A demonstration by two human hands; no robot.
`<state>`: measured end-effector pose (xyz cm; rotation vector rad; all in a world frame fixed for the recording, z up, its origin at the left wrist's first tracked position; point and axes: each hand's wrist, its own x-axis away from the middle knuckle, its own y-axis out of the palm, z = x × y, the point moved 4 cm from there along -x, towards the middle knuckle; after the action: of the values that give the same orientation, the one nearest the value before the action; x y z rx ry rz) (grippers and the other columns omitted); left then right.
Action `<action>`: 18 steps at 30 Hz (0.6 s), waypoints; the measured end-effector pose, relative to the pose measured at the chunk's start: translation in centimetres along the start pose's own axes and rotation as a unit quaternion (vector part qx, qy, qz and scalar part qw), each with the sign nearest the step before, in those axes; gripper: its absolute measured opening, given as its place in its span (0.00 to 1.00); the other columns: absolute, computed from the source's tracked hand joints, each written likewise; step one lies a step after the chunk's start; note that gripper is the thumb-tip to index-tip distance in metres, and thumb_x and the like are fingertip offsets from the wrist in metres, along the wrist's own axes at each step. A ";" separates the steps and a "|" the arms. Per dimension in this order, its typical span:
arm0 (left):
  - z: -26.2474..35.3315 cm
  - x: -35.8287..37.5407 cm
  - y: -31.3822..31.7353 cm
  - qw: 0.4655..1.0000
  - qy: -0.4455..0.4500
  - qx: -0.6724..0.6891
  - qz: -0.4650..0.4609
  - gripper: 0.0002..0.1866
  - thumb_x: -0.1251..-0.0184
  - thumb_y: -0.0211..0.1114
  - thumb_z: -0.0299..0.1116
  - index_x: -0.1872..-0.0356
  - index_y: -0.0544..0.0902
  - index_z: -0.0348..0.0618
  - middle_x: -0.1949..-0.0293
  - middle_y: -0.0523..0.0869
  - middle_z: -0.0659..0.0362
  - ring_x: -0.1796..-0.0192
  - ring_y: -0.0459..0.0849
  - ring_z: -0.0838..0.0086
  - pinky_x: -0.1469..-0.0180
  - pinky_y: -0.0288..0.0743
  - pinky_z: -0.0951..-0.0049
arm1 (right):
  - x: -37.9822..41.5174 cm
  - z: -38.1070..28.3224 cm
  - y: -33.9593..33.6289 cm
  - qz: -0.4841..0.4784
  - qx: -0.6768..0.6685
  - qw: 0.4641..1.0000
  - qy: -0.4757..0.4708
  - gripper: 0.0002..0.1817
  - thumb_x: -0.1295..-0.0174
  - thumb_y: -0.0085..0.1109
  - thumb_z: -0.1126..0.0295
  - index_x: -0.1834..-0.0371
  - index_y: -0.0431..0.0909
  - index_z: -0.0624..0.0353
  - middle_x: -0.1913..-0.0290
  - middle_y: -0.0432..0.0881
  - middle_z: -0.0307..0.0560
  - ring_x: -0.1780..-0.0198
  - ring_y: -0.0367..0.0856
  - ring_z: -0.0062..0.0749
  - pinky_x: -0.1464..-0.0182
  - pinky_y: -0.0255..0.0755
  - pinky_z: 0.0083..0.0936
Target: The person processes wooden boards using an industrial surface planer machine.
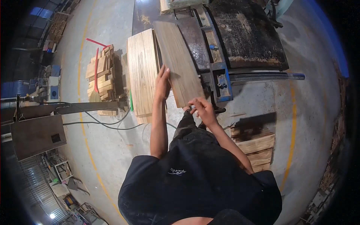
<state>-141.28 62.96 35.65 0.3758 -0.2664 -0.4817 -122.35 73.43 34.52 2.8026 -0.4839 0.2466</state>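
A flat wooden board (pixel 178 62) lies at a slant in front of me, its far end over the machine table. My left hand (pixel 162 83) grips its left edge, thumb uppermost. At the near end of the board is my right hand (pixel 203 110), fingers apart and loosely bent, with the fingertips over the near edge; firm contact there cannot be made out. Just left of the held board, a stack of pale boards (pixel 142 71) stands beside my left hand, its top face showing straight grain.
To the right is a machine with a blue-ended metal rail (pixel 223 84) and a dark worn bed (pixel 247 37). Offcuts (pixel 100 75) with a red-handled broom (pixel 96 71) are piled left. A cable (pixel 112 128) crosses the floor. More boards (pixel 258 150) lie low on my right.
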 end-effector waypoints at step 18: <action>-5.7 -6.1 -0.7 0.757 0.176 -0.625 0.074 0.54 0.68 0.81 0.61 0.38 0.74 0.36 0.33 0.65 0.36 0.32 0.63 0.42 0.34 0.60 0.47 | -3.9 8.3 -1.4 0.036 -0.128 0.938 0.321 0.26 0.25 0.40 0.47 0.59 0.76 0.61 0.73 0.81 0.39 0.80 0.75 0.18 0.82 0.61 0.15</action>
<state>-144.90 67.03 29.22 -0.8752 0.4201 -0.3313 -124.54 73.33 25.46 2.2717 -0.4160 0.9928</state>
